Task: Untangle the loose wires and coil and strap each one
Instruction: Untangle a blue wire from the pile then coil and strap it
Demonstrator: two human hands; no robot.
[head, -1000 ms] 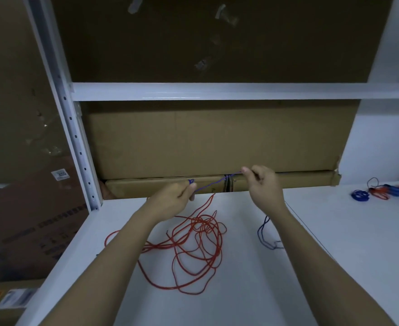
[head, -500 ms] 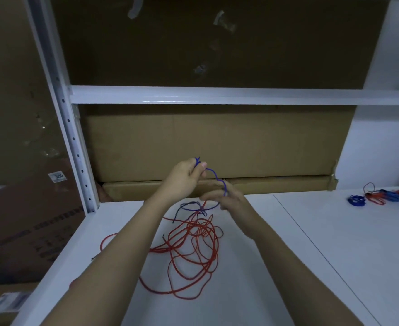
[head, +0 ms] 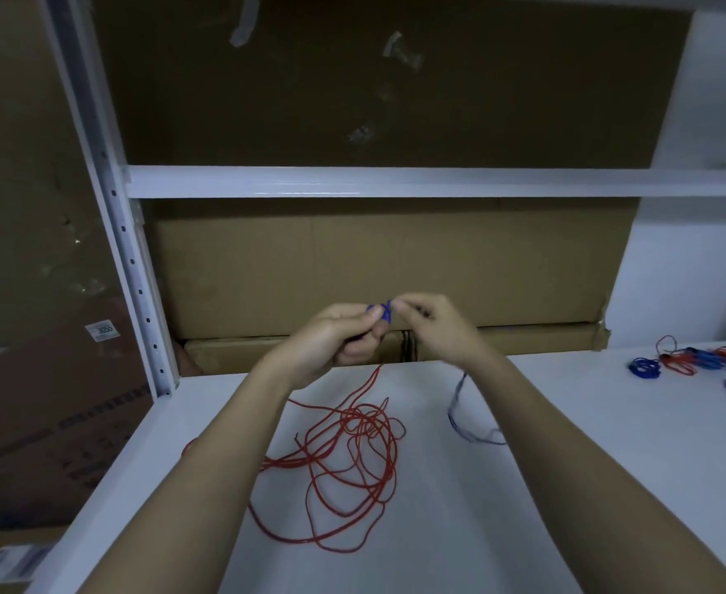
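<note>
left hand (head: 331, 336) and right hand (head: 431, 323) raised together, fingers curled, pinching

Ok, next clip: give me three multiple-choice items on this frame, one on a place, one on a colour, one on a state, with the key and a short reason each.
1. Where does the loose tangled wire lie?
A. on the white shelf, below the hands
B. on the upper shelf
C. inside a cardboard box

2. What colour is the wire both hands hold?
A. red
B. blue
C. green

3. How is the red wire?
A. coiled and strapped
B. loose, in a tangle
C. held taut between the hands

Key:
1 A: the red wire sprawls on the white shelf.
2 B: the left hand and right hand pinch the blue wire.
3 B: its loops cross, unstrapped.
</note>
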